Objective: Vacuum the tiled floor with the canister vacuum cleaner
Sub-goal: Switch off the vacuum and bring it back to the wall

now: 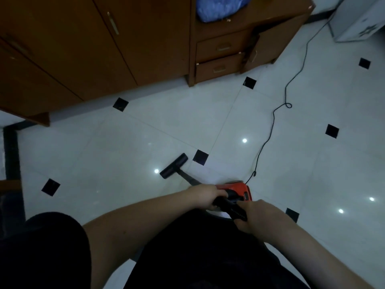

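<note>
Both hands are on the black wand [226, 205] of the vacuum, low in the middle of the frame. The left hand [205, 196] is wrapped around it higher up the tube, fingers curled over the top, and the right hand [257, 215] grips the handle end just to the right, fingers closed round it too. From the left hand the tube runs up and left to the black floor head [174, 166], which sits flat on the tiled floor [135, 142] just left of one of the little black diamond inlays. The red canister [237, 189] is right behind the hands, pretty much tucked between them and partly hidden by the wand. Its black cord [270, 126] snakes off toward the upper right with a small loop partway along. Along the top there's a brown wooden cabinet [83, 49] with doors, then two shut drawers [221, 57], can't see what's in them. A blue bag [218, 7] sits in the open cubby above the drawers, and a white box-like thing [358, 24] is in the upper right corner.
</note>
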`<state>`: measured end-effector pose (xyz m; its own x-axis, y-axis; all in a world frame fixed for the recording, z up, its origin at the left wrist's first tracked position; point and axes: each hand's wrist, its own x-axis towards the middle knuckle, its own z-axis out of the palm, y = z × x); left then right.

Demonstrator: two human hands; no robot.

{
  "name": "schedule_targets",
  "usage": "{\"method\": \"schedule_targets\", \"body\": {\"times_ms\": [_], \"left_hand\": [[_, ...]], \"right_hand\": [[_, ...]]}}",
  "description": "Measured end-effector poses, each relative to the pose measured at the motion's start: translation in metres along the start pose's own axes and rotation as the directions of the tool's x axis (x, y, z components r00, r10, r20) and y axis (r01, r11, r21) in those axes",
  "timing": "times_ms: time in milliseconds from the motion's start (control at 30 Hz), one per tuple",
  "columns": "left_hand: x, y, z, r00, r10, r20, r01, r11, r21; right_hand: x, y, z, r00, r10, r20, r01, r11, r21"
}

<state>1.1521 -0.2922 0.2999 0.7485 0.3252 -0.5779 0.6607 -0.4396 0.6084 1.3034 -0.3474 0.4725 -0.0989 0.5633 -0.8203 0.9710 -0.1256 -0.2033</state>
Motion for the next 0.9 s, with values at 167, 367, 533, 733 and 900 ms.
{"method": "schedule_targets", "body": {"times_ms": [167, 367, 533, 733, 900], "left_hand": [[0.016, 0.023, -0.003, 0.999, 0.0, 0.039, -0.004, 0.995, 0.1], [0.024, 0.031, 0.011, 1.0, -0.023, -0.001, 0.023, 0.996, 0.082], [0.032, 0.046, 0.02, 0.999, -0.038, -0.022, 0.04, 0.996, 0.076], [0.048, 0.084, 0.026, 0.998, -0.052, -0.026, 0.052, 0.999, -0.003], [0.057, 0.121, 0.028, 0.99, -0.117, -0.075, 0.112, 0.992, -0.061]], "right_hand": [[-0.006, 0.015, 0.004, 0.998, 0.032, -0.057, -0.036, 0.997, -0.07], [-0.026, 0.062, 0.01, 0.981, -0.064, -0.181, 0.073, 0.996, 0.045], [-0.044, 0.137, 0.041, 0.972, -0.063, -0.228, 0.068, 0.998, 0.014], [-0.053, 0.233, 0.102, 0.939, 0.162, -0.305, 0.001, 0.882, 0.471], [-0.048, 0.261, 0.133, 0.945, 0.237, -0.224, -0.006, 0.7, 0.714]]}}
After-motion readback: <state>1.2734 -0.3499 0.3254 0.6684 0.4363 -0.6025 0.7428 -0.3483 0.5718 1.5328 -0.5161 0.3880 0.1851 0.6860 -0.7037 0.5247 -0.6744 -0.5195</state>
